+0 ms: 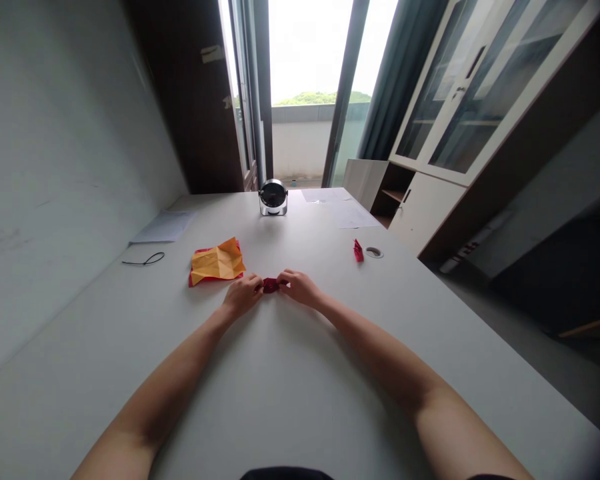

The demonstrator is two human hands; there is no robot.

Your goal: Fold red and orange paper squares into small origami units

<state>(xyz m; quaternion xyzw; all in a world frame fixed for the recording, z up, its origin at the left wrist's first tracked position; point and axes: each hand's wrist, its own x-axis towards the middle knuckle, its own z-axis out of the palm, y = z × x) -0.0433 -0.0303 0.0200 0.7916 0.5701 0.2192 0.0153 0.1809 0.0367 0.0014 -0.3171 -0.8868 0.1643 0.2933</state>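
Observation:
Between my hands, low over the white table point(280, 373), is a small dark red piece of folded paper point(271, 285). My left hand point(245, 292) pinches its left end, fingers closed. On the other end, the fingers of my right hand point(296, 285) are closed in a pinch too. My fingers cover both ends, so its full shape is hidden. Just left of my left hand lie creased sheets, an orange paper point(219, 261) on top of a red paper point(196, 283).
A round black-faced device on a metal stand point(273, 195) is at the back. To the right are a small red folded paper point(358, 251) and a roll of tape point(375, 253). A black cord loop point(145, 260) and white sheets point(164, 227) lie by the left wall.

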